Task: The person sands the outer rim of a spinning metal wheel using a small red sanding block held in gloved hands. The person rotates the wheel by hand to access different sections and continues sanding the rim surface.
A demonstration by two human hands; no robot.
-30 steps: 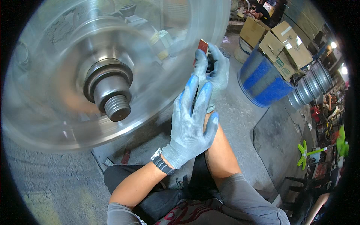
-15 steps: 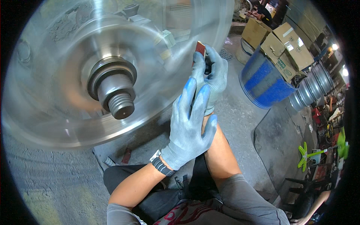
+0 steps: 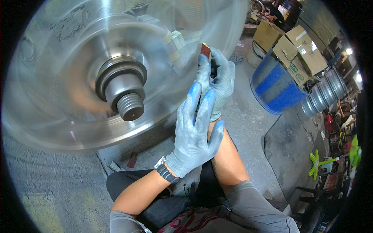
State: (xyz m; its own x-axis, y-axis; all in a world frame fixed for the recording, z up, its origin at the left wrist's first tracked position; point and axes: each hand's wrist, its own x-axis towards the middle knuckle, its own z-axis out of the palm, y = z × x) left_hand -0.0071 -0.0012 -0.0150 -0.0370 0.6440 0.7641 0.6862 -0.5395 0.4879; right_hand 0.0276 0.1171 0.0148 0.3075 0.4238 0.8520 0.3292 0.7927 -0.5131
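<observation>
A large metal wheel rim point(image 3: 128, 140), blurred by its spinning, fills the upper left around a threaded shaft with a nut point(image 3: 131, 106). My right hand point(image 3: 221, 79), in a grey knit glove, pinches a reddish-brown piece of sandpaper point(image 3: 205, 51) with a pale edge. The sandpaper is at the rim's right edge; whether it touches cannot be told. My left hand point(image 3: 194, 130), gloved with blue fingertips, lies over the right wrist, its fingers stretched and apart and holding nothing. A watch point(image 3: 165, 169) is on my left wrist.
A blue drum point(image 3: 276, 83) topped with cardboard boxes point(image 3: 301, 50) stands at the right, beside stacked metal rims point(image 3: 326, 91). Another reddish-brown piece point(image 3: 132, 159) lies below the wheel. A green fan-shaped stand point(image 3: 315, 164) is farther right. Another person point(image 3: 274, 15) sits at the back.
The wheel keeps spinning, and its shaft appears slightly farther right and up. Both hands have stayed nearly in place, the sandpaper shifting slightly left. A person's arm at the lower right has left the view.
</observation>
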